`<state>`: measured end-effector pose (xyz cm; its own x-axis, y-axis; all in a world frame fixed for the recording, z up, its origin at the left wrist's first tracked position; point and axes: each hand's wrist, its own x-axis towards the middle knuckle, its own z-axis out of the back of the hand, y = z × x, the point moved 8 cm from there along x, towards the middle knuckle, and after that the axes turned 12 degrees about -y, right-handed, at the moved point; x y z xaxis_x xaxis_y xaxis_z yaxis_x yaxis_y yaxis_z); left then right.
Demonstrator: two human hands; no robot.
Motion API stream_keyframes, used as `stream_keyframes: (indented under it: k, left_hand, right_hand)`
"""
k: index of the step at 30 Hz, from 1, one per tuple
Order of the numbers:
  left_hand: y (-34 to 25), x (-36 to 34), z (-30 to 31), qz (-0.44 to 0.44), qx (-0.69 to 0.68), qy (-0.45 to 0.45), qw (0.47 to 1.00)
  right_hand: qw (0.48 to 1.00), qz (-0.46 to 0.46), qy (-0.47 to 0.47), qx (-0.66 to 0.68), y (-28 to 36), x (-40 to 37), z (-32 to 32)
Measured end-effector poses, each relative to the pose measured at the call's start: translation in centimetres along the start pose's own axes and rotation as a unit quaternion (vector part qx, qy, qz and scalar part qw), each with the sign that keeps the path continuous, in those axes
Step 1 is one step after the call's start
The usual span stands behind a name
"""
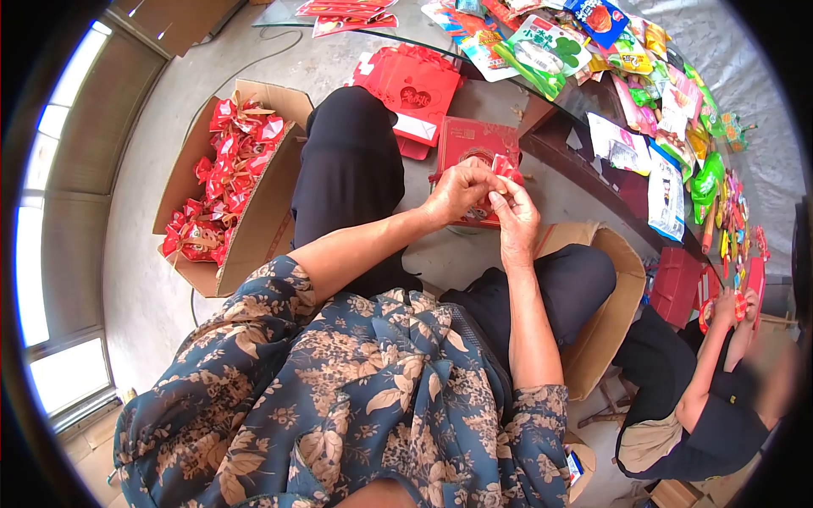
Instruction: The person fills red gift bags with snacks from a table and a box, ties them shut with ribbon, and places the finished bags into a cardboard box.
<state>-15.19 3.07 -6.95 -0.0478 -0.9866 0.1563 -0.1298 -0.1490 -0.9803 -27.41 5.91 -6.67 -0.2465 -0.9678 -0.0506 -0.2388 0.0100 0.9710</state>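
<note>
My left hand (461,193) and my right hand (516,222) meet over a red patterned box (464,140). Both have their fingers pinched together at a small red wrapped packet (506,167), whose shiny top sticks up between them. Its lower part is mostly covered by my fingers. Left of my knee, an open cardboard box (284,169) holds several red packets (233,173) tied with gold ribbon. Beyond my hands lie red gift boxes (415,93) with a heart print.
A glass table (559,102) at the upper right bears many colourful snack bags (550,52). Red flat packets (351,15) lie at its far end. Another open carton (614,339) stands by my right knee. At the right, a seated person (703,389) handles something red.
</note>
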Motion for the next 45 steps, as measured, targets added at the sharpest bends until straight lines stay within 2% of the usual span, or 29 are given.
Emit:
stream_keyframes:
  k: [4,9,12,18,22,25,28,31,33,34,37,40,43,45]
  left_hand:
    - [1.1,-0.5,-0.7,0.133,-0.098,0.001,0.986]
    - [0.6,-0.3,-0.4,0.122,-0.049,0.004,0.991]
    - [0.4,-0.3,-0.4,0.111,-0.006,0.009,0.994]
    - [0.2,-0.4,-0.4,0.104,0.019,0.001,0.994]
    - [-0.4,-0.5,-0.2,0.105,0.070,0.000,0.992]
    - [-1.1,-0.4,-0.2,0.074,0.061,-0.009,0.995]
    - [-2.0,-0.5,-0.2,0.102,0.107,0.015,0.989]
    - [-2.0,-0.4,-0.1,0.076,0.103,0.007,0.992]
    - [-1.8,-0.5,-0.1,0.110,0.116,0.012,0.987]
    - [-1.6,-0.5,0.0,0.127,0.122,0.015,0.984]
    - [-1.3,-0.2,0.3,0.090,0.153,-0.009,0.984]
    - [-1.4,-0.3,0.3,0.104,0.146,-0.006,0.984]
    - [-2.4,-0.5,0.2,0.070,0.143,-0.010,0.987]
    - [-2.2,-0.5,0.1,0.087,0.126,-0.006,0.988]
  right_hand:
    - [1.000,-0.026,0.007,0.008,-1.7,0.6,1.0]
    - [0.999,-0.030,0.011,-0.018,-1.6,0.3,1.1]
    - [0.999,0.005,0.027,-0.032,-0.9,0.2,0.6]
    - [0.988,0.059,0.017,-0.143,-1.0,0.5,1.3]
    - [0.988,0.071,0.008,-0.138,-0.9,0.6,1.4]
    - [0.986,0.078,0.008,-0.150,-0.2,0.6,1.4]
    - [0.980,0.090,0.014,-0.175,0.3,0.5,1.5]
    - [0.980,0.087,0.018,-0.180,0.2,0.5,1.4]
    - [0.980,0.081,0.021,-0.180,0.1,0.5,1.1]
    - [0.984,0.075,0.026,-0.161,0.0,0.5,0.9]
    - [0.991,0.056,0.036,-0.116,-0.3,0.3,0.5]
    - [0.992,0.050,0.040,-0.105,-0.8,0.5,0.7]
    - [0.990,0.055,0.036,-0.122,-0.8,0.6,1.0]
    - [0.990,0.057,0.029,-0.128,-0.4,0.4,1.0]
